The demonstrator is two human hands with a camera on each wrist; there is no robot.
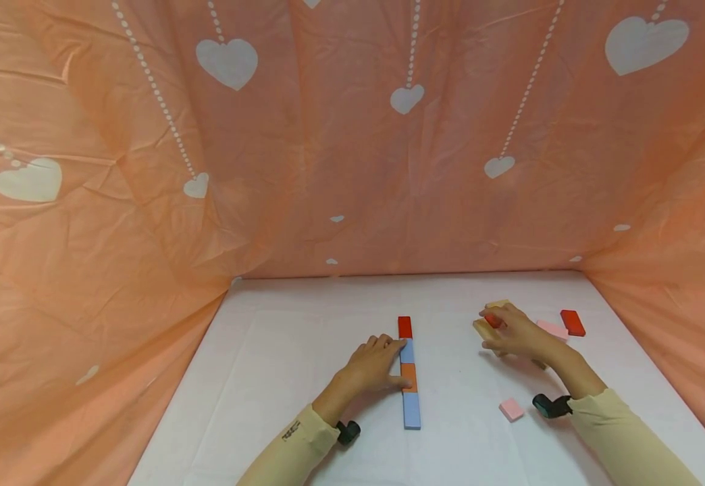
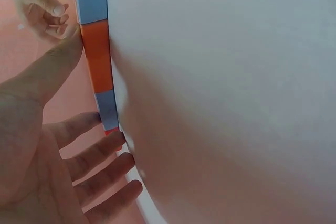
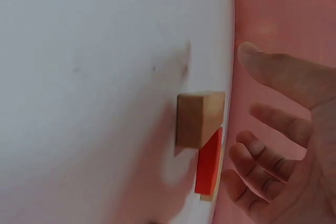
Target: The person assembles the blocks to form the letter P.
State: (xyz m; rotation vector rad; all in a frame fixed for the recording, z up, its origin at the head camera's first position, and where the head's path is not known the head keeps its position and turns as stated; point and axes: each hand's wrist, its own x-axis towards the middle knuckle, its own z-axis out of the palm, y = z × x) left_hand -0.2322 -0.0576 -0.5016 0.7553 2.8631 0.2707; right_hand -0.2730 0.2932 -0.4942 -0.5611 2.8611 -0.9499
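Note:
On the white table a straight row of flat blocks runs away from me: a blue block (image 1: 412,413) nearest, then an orange block (image 1: 409,372), another blue block (image 1: 408,352) and a red block (image 1: 404,327) at the far end. My left hand (image 1: 369,366) rests along the row's left side, its thumb against the orange block and its index finger at the farther blue one. Over a loose group at the right hovers my right hand (image 1: 519,334), fingers spread and loosely bent. Beneath it are a wooden block (image 3: 190,121) and a red block (image 3: 209,166), apart from the fingers.
Right of the right hand lie a pink block (image 1: 552,329) and a red block (image 1: 572,322). A small pink block (image 1: 512,410) sits nearer to me. Orange cloth (image 1: 352,169) with white hearts hangs behind the table and along both sides.

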